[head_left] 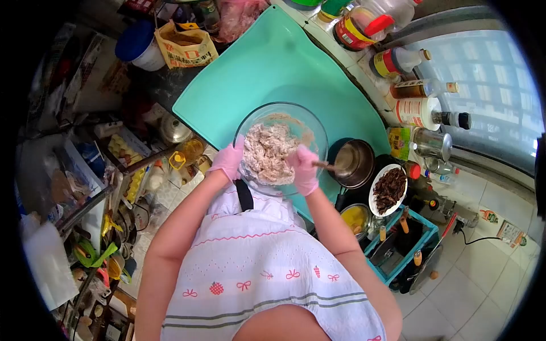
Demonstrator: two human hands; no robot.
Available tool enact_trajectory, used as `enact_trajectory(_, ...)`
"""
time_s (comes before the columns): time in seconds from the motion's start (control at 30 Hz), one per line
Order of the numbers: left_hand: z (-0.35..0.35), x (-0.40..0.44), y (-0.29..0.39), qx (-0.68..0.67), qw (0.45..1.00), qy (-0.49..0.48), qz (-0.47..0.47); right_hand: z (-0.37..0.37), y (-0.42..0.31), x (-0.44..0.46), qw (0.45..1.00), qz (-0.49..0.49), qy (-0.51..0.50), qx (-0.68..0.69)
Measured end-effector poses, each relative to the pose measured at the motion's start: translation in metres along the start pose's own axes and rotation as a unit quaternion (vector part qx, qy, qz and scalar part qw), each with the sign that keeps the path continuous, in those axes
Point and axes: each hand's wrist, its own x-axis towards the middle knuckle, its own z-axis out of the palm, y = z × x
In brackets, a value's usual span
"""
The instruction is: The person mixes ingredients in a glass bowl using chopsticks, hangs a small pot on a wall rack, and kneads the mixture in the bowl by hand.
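A glass bowl (322, 132) stands on the turquoise mat, holding a lumpy, pale pinkish-brown floury mixture (267, 149). My left hand (229, 161), in a pink glove, grips the bowl's left rim. Over the right side of the bowl my right hand (303, 169), also gloved in pink, is closed round a brown stick-like utensil (325, 166). Its outer end points right, toward a metal pot; the other end is hidden by my hand and the mixture, so its exact kind does not show.
The turquoise mat (250, 62) lies under the bowl. To the right are the metal pot (354, 162), a white plate (372, 199) of dark brown pieces and a blue crate (392, 279). Several bottles, including a sauce bottle (418, 88), line the windowsill. Crowded shelves stand left.
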Motion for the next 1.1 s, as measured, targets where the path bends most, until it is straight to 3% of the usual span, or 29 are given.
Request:
enact_trajectory(0.03, 0.016, 0.023, -0.042, 0.021, 0.994, 0.033, 0.098, 0.002, -0.023, 0.006, 0.996, 0.053, 0.005, 0.071)
enact_trajectory(0.1, 0.018, 0.025, -0.048, 0.010, 0.994, 0.029, 0.102, -0.001, -0.033, 0.039, 0.998, -0.034, 0.002, 0.049)
enact_trajectory(0.17, -0.008, -0.004, 0.009, -0.057, 0.994, -0.046, -0.086, 0.009, -0.024, 0.080, 0.994, -0.094, 0.040, -0.025)
enact_trajectory(0.2, -0.013, -0.004, 0.014, -0.050, 0.990, -0.078, -0.104, 0.014, -0.018, 0.088, 0.988, -0.124, 0.060, -0.062)
enact_trajectory(0.23, -0.017, -0.003, 0.017, -0.044, 0.985, -0.110, -0.122, 0.021, -0.008, 0.082, 0.992, -0.092, 0.069, -0.047)
enact_trajectory(0.3, -0.013, 0.002, 0.004, 0.046, 0.989, -0.124, -0.067, 0.039, 0.022, 0.064, 0.996, -0.029, 0.087, -0.015)
enact_trajectory(0.33, -0.001, 0.011, -0.018, 0.129, 0.986, -0.102, 0.008, 0.043, 0.021, 0.041, 0.995, 0.005, 0.087, -0.041)
enact_trajectory(0.4, 0.000, 0.013, -0.020, 0.207, 0.973, -0.076, 0.072, 0.033, 0.026, 0.013, 0.992, -0.073, -0.005, -0.105)
enact_trajectory(0.47, -0.002, 0.008, -0.014, 0.198, 0.976, -0.075, 0.052, 0.022, 0.025, 0.007, 0.968, -0.148, -0.065, -0.190)
enact_trajectory(0.53, -0.006, 0.002, -0.004, 0.175, 0.981, -0.075, 0.034, 0.028, -0.023, 0.013, 0.924, -0.222, -0.093, -0.298)
enact_trajectory(0.63, -0.011, -0.003, 0.010, 0.111, 0.991, -0.080, -0.013, -0.003, -0.036, 0.008, 0.969, 0.022, -0.044, -0.243)
enact_trajectory(0.73, -0.012, -0.002, 0.010, 0.055, 0.993, -0.075, -0.070, -0.016, -0.081, -0.001, 0.965, 0.176, 0.010, -0.195)
enact_trajectory(0.8, -0.009, 0.002, 0.001, 0.118, 0.992, -0.051, 0.005, -0.018, -0.097, -0.006, 0.959, 0.170, 0.058, -0.221)
enact_trajectory(0.87, -0.003, 0.004, -0.018, 0.208, 0.968, -0.016, 0.138, -0.017, -0.100, -0.009, 0.955, 0.161, 0.102, -0.228)
enact_trajectory(0.9, 0.001, 0.007, -0.024, 0.219, 0.959, 0.000, 0.177, -0.014, -0.102, -0.010, 0.959, 0.138, 0.084, -0.233)
enact_trajectory(1.0, -0.004, 0.004, -0.011, 0.076, 0.994, -0.013, 0.072, 0.000, -0.110, -0.018, 0.968, 0.066, 0.053, -0.238)
enact_trajectory(1.07, -0.015, -0.008, 0.016, 0.006, 0.993, -0.074, -0.087, 0.008, -0.117, -0.024, 0.970, 0.011, 0.062, -0.235)
enact_trajectory(1.1, -0.011, -0.004, 0.005, 0.053, 0.998, -0.044, 0.000, 0.010, -0.124, -0.026, 0.968, 0.019, 0.073, -0.237)
